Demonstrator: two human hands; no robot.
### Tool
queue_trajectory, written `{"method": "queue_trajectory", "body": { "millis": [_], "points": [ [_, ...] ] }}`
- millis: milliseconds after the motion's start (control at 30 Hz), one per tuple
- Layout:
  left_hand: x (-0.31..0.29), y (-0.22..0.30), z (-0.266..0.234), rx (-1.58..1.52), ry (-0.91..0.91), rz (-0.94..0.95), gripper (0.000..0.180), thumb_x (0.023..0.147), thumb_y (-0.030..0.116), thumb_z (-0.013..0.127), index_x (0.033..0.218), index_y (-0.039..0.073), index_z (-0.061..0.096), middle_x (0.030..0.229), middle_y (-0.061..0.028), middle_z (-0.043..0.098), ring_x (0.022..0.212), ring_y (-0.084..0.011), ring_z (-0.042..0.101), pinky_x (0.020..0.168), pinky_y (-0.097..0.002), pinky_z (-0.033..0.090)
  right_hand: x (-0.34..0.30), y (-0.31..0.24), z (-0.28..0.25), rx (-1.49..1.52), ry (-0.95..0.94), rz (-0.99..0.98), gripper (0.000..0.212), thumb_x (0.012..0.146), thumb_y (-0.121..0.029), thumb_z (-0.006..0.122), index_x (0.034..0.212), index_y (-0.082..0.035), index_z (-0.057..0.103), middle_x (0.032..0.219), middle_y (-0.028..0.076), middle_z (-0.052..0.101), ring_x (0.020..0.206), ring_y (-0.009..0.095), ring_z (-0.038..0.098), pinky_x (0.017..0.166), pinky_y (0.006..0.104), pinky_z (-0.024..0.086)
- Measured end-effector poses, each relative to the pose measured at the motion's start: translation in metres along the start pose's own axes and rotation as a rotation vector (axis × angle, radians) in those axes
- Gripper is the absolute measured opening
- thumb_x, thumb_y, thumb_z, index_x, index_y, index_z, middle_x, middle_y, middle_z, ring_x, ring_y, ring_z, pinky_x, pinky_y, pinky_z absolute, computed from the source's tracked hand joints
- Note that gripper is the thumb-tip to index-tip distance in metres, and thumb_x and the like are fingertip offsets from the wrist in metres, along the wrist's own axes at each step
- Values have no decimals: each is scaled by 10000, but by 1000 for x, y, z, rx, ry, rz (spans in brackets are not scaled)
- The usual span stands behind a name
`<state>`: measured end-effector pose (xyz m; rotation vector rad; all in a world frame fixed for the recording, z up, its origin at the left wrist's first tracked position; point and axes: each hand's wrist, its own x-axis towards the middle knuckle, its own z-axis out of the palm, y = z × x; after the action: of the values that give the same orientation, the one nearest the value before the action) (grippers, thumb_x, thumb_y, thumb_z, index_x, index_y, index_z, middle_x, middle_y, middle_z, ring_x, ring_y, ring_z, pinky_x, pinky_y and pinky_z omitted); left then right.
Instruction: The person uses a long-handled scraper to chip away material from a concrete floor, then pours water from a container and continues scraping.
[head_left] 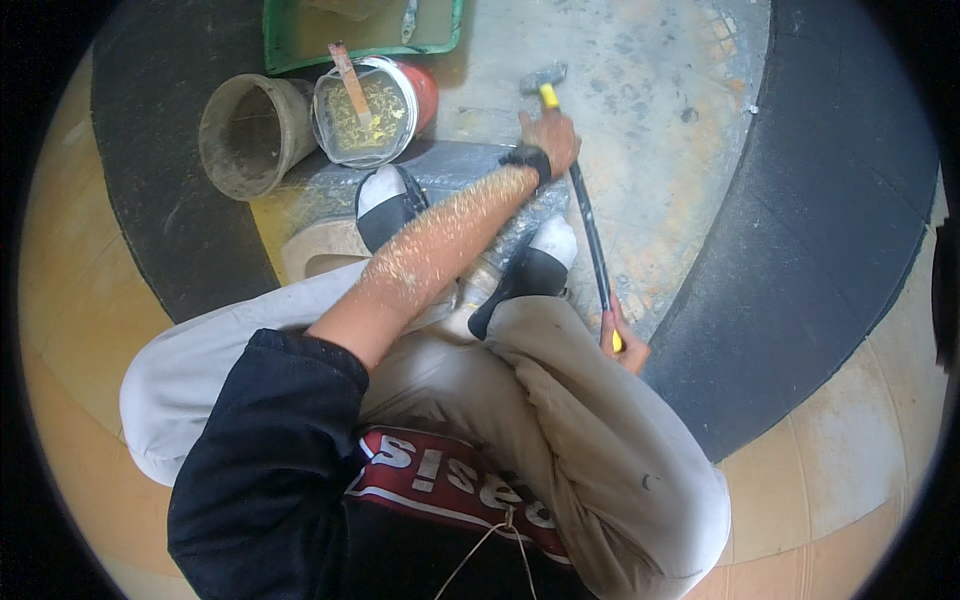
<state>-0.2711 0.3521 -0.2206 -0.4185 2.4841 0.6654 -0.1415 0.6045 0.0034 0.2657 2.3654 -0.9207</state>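
My left hand (pixel 550 138) is closed around a long-handled hammer (pixel 590 232), just below the yellow collar under its grey head. The hammer's head lies toward the far side, over a grey dusty sheet. Its black handle slants down to the right. By my right knee, my right hand (pixel 628 345) grips the yellow-marked lower end of the handle. My right forearm is hidden by my leg. Pale flakes stick to my left forearm. Between my arm and the handle is my right foot, in a black sandal (pixel 530 270) over a white sock.
A red-and-white bucket (pixel 408 85) with yellowish flakes and a flat stick (pixel 350 85) stands at the far left. Beside it, a grimy bucket (pixel 290 125) leans. Behind them sits a green tray (pixel 458 30) with murky liquid and a brush (pixel 409 20). Dark mats (pixel 790 250) flank the sheet.
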Motion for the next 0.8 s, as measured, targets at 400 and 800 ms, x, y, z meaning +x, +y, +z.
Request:
{"method": "queue_trajectory", "body": {
  "millis": [400, 800],
  "points": [
    [25, -17, -18, -28, -32, -96, 426, 883, 388, 627, 1043, 3, 711, 1032, -185, 723, 958, -357, 703, 1042, -653, 331, 24, -35, 4, 10, -41, 84, 308, 979, -174, 648, 1269, -76, 686, 1184, 207, 704, 1074, 145, 679, 931, 292, 498],
    [43, -31, -44, -116, -51, -231, 522, 905, 400, 613, 1155, -57, 623, 1067, -209, 707, 1041, -336, 684, 1007, -601, 363, 36, -54, 24, 40, -66, 39, 319, 989, -166, 629, 1269, -19, 670, 1178, 202, 711, 1085, 158, 678, 939, 287, 499]
  ]
}}
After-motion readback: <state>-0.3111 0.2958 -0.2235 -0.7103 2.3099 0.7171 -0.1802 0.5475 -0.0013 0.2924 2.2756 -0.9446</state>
